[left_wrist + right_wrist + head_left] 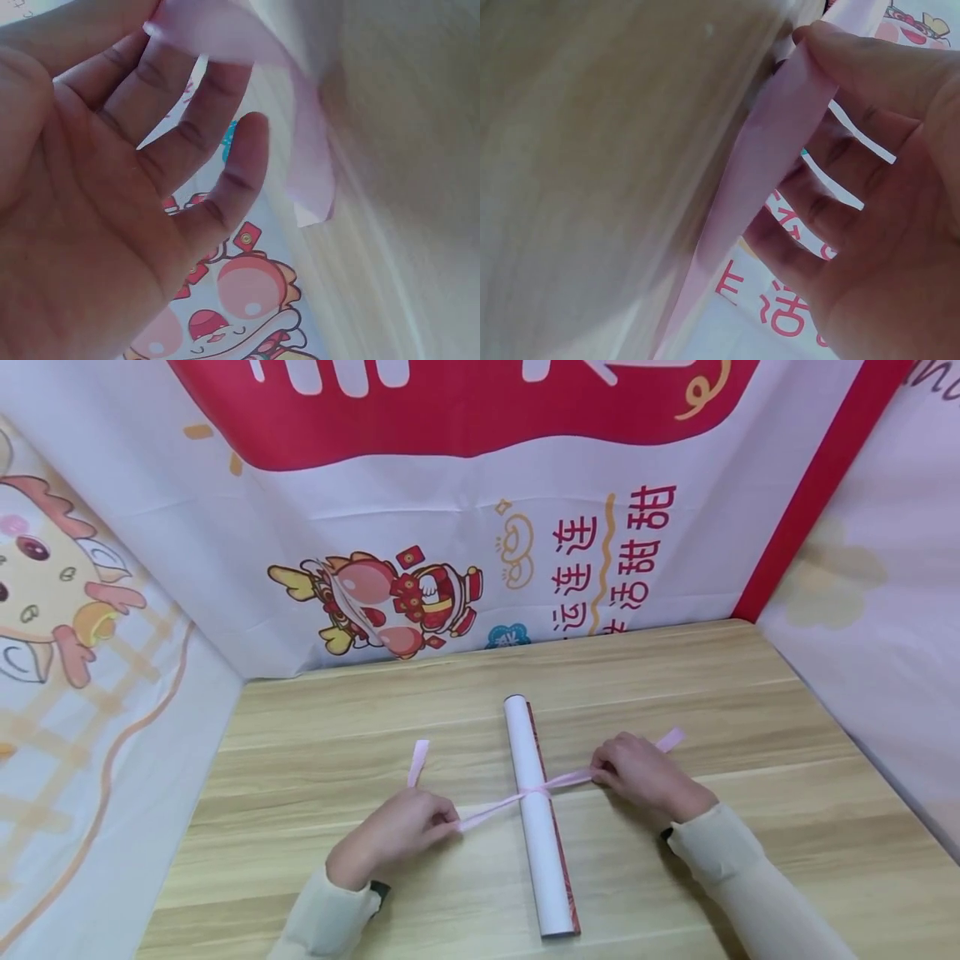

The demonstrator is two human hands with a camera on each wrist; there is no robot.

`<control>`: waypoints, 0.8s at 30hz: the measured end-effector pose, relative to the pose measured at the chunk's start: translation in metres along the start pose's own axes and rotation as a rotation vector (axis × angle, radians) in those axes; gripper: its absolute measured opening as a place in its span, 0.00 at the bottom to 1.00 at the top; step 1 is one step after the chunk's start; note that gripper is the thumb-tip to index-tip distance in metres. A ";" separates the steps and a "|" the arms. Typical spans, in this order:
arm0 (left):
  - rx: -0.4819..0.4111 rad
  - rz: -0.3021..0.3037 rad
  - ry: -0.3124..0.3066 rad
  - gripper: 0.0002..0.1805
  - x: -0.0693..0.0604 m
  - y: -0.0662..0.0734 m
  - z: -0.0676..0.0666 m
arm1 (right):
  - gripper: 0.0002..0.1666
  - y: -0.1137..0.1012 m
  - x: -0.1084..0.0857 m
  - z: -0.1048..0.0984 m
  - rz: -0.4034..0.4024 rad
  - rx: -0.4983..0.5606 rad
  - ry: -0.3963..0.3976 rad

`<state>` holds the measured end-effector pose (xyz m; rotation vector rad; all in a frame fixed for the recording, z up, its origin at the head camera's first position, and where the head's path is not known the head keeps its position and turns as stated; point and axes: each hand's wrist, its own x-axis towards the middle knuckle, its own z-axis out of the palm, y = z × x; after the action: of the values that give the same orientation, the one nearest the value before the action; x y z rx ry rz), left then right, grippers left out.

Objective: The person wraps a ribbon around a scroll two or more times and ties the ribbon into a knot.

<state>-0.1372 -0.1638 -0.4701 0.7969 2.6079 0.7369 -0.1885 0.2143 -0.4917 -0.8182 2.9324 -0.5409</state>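
Note:
A white paper roll [542,852] with a red strip along its right side lies lengthwise on the table. Around its middle passes a pink ribbon [491,812], crossed on top and stretched out to both sides. My left hand [401,831] pinches the ribbon left of the roll, and a loose end stands up behind that hand. On the right, my right hand [637,772] pinches the other side, its tail showing beyond the fingers. Both wrist views show the pink ribbon [311,150] [769,142] held between thumb and fingertips, the other fingers loosely bent.
The wood-grain table [300,735] extends around the roll. Behind it hangs a white and red printed cloth [450,485] with cartoon figures and characters, and similar printed cloths [82,652] stand along the left and right sides.

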 end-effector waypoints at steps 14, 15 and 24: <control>-0.258 0.222 -0.001 0.07 0.006 0.030 0.010 | 0.06 -0.004 0.001 -0.004 0.034 0.029 -0.064; -0.293 0.233 0.024 0.07 0.011 0.034 0.010 | 0.06 -0.004 0.001 -0.004 0.032 0.030 -0.067; -0.532 0.145 0.250 0.08 0.053 0.058 0.011 | 0.06 -0.006 0.001 -0.003 0.018 0.051 -0.070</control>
<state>-0.1499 -0.0865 -0.4545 0.7652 2.3812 1.5737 -0.1869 0.2099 -0.4870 -0.7879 2.8475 -0.5710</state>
